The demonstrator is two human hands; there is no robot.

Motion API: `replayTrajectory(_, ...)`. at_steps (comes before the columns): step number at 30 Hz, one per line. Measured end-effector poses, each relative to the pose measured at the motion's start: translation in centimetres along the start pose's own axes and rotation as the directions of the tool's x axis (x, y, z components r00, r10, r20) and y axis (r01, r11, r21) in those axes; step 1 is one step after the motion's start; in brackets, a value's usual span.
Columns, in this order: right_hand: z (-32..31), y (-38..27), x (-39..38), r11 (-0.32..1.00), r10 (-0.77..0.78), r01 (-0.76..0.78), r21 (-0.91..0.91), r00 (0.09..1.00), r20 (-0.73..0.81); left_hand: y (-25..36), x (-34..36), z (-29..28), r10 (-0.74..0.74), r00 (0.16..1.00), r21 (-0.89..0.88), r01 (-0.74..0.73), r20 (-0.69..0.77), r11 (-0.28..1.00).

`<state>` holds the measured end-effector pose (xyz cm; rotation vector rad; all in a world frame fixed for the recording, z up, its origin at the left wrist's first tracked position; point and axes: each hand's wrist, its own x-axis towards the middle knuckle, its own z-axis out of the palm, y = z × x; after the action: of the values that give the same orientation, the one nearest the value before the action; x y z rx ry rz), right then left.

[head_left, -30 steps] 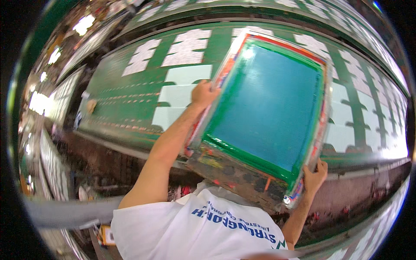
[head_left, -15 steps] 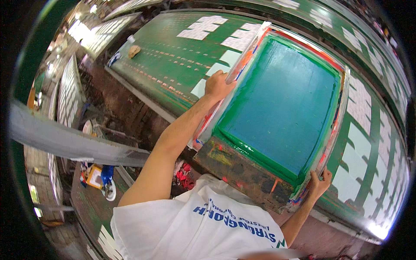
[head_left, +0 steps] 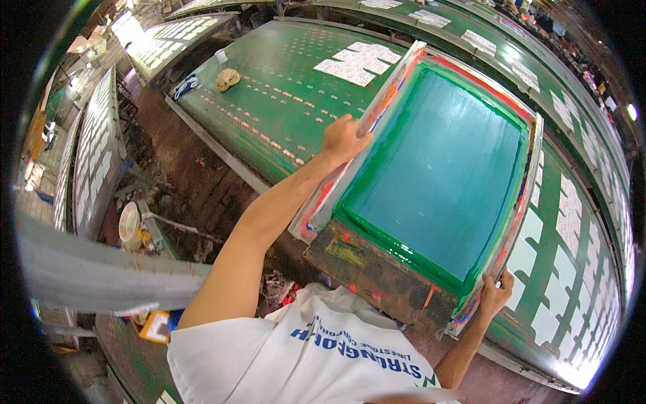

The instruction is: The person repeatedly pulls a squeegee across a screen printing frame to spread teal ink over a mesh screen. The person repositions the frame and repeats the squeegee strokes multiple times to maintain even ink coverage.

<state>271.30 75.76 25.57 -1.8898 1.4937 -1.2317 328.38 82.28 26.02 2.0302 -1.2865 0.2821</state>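
Between my hands is a large screen-printing frame (head_left: 388,94), its rim smeared with red, orange and blue. Its blue-teal mesh (head_left: 437,161) is bordered by wet green ink, thickest along the near end. A dark, paint-stained board (head_left: 380,273) spans the frame's near end. My left hand (head_left: 344,139) is closed around the left rim. My right hand (head_left: 496,294) grips the right rim near its lower corner. The frame is over a long green table (head_left: 269,84); whether it touches the surface I cannot tell.
Patterned white cut pieces (head_left: 356,62) lie beyond the frame, and pale cut pieces (head_left: 555,296) to its right. A tan lump (head_left: 227,79) and a blue-white cloth (head_left: 187,85) sit at the table's left end. A grey beam (head_left: 108,276) crosses the lower left, near a bucket (head_left: 130,225).
I have shifted left along the table with the frame still in both hands. The pale pieces beside my left hand are out of sight now, and the table's left end looks closer.
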Motion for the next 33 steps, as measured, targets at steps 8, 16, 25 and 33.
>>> replayTrajectory(8, 6.5, -6.0, 0.9, 0.993, 0.056, -0.05, -0.111, 0.997, 0.057, -8.3, 5.5, -0.5, -0.035, 0.999, -0.043, 0.037, 0.041, 0.998)
replayTrajectory(16, 15.3, -8.5, 6.9, 0.996, 0.077, -0.084, 0.027, 0.979, 0.187, -15.7, 10.3, -2.2, -0.085, 0.996, 0.065, 0.083, 0.017, 0.994)
replayTrajectory(25, 27.5, -16.2, 8.2, 1.0, 0.024, -0.024, -0.003, 0.961, 0.276, -28.0, 12.3, -6.6, -0.135, 0.99, 0.13, 0.14, -0.045, 0.982)
replayTrajectory(33, 46.8, -28.4, 5.6, 0.993, -0.084, 0.033, 0.116, 0.876, 0.475, -49.1, 11.1, -16.7, -0.407, 0.911, 0.107, 0.413, -0.072, 0.905)
